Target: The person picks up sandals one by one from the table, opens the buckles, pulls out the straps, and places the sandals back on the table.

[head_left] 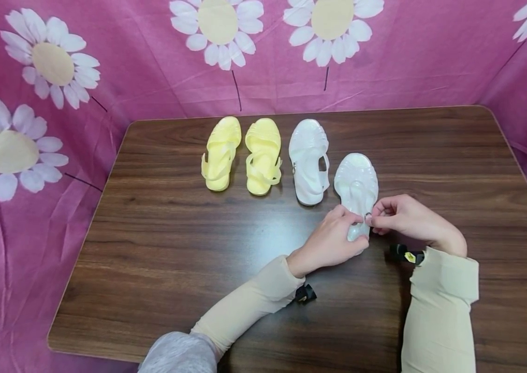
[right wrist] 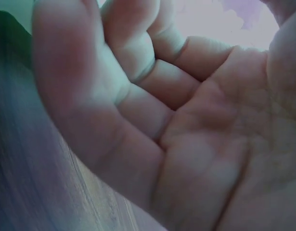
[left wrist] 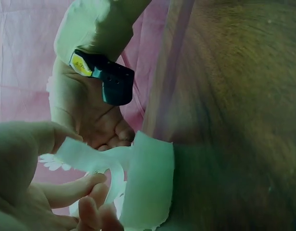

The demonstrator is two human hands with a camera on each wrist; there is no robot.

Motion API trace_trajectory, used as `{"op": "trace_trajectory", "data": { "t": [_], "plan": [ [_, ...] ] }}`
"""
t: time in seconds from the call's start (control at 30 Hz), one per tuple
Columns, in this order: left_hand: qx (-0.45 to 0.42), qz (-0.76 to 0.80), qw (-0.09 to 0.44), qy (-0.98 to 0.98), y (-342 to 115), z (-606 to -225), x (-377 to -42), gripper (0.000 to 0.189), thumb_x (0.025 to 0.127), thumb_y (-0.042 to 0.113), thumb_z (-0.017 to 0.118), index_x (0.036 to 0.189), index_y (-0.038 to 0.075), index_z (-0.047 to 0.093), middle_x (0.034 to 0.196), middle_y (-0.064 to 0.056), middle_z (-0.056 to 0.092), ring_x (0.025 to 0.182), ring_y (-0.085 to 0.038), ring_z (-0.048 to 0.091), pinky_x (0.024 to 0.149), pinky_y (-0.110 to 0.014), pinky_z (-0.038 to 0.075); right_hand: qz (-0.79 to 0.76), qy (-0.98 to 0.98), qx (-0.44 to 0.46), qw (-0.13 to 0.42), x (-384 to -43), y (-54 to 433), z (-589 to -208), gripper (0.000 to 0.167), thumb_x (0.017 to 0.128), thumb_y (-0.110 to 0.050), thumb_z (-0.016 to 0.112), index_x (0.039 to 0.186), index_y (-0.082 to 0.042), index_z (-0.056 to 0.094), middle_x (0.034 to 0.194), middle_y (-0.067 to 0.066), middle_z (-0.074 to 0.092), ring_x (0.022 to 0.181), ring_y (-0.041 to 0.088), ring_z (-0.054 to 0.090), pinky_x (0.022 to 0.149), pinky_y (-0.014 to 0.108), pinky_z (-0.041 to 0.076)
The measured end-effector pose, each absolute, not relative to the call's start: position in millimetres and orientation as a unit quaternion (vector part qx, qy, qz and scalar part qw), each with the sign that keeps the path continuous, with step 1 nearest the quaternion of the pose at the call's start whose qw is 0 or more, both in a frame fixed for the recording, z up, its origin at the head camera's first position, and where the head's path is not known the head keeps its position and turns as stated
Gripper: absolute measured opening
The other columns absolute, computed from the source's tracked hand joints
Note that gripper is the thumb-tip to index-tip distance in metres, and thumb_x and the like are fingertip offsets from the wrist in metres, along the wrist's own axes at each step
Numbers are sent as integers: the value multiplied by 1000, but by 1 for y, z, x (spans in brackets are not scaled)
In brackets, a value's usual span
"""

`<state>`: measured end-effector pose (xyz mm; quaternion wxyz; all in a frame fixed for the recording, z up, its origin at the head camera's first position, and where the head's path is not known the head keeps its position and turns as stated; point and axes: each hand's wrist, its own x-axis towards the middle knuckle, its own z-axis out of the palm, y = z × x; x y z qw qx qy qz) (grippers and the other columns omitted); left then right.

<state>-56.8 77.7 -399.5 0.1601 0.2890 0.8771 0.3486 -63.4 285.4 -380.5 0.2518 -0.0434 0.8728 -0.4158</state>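
Observation:
A translucent white jelly sandal (head_left: 355, 173) lies on the table at the right end of a row of sandals, toe pointing away from me. My left hand (head_left: 331, 239) is over its heel end and grips the ankle strap (left wrist: 75, 153) between thumb and fingers. From the other side, my right hand (head_left: 410, 220) pinches the strap's end at a small metal buckle (head_left: 368, 218). In the left wrist view the sandal's heel (left wrist: 150, 185) stands close beside my left fingers. The right wrist view shows only curled fingers (right wrist: 133, 106) and palm; the strap there is hidden.
Left of it stands the other white sandal (head_left: 309, 155), its strap looped. Two yellow sandals (head_left: 263, 140) are further left. All are on a brown wooden table (head_left: 161, 269). A pink cloth (head_left: 128, 57) with daisies hangs behind and at the sides.

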Motion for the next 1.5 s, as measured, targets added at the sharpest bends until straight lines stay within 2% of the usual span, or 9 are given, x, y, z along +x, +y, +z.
{"op": "trace_trajectory", "data": {
  "t": [0.2,0.33,0.5,0.63,0.83,0.93,1.17,1.4,1.5],
  "plan": [
    [280,333,141,890,84,-400,-61,25,88,27,62,109,14,70,101,2,57,88,-7,53,73,-12,39,-414,876,-49,244,-64,285,-381,15,88,-17,66,83,-3,62,67,-1,58,62,7,53,60,20,43],
    [265,320,141,898,88,-399,-63,19,88,26,62,102,17,71,96,5,58,82,-6,54,68,-13,37,-418,873,-46,246,-64,285,-381,17,88,-18,67,84,-3,61,67,-1,58,63,8,54,60,20,44],
    [271,308,134,902,90,-399,-65,16,89,26,62,99,21,74,92,8,60,82,-5,56,67,-15,39,-404,878,-26,257,-63,286,-377,22,89,-24,68,87,-3,65,71,1,62,65,7,57,62,21,47],
    [283,303,121,902,89,-400,-66,18,90,27,62,101,22,75,93,9,62,85,-5,58,67,-16,41,-385,886,-16,257,-63,285,-372,23,88,-26,69,88,-3,67,71,2,64,65,6,58,62,21,47],
    [312,296,112,896,86,-403,-68,25,93,27,60,114,23,72,100,8,66,90,-5,60,71,-17,45,-399,875,-5,273,-62,284,-368,27,88,-26,69,90,1,67,70,4,64,63,11,60,59,26,51],
    [317,299,115,893,84,-404,-69,27,93,27,60,118,23,71,102,7,66,89,-5,60,70,-17,45,-408,871,-11,274,-62,283,-369,23,88,-23,68,88,0,66,70,4,63,63,12,59,59,26,51],
    [314,301,118,892,82,-403,-70,27,93,27,62,118,23,70,102,8,68,91,-6,63,70,-15,46,-394,884,-51,247,-62,283,-375,17,88,-21,67,83,-5,63,69,0,57,63,8,52,58,22,43],
    [316,305,116,891,82,-404,-70,26,92,25,62,117,23,70,100,9,68,87,-5,63,67,-14,44,-353,906,-40,230,-64,278,-377,7,79,-15,64,77,-10,60,64,-3,54,60,7,49,56,22,38],
    [318,303,117,891,82,-404,-70,26,92,25,62,117,23,70,100,9,68,86,-5,62,66,-14,44,-345,909,-38,231,-65,277,-377,8,79,-16,63,75,-11,59,64,-2,55,60,8,49,55,22,38]
  ]
}}
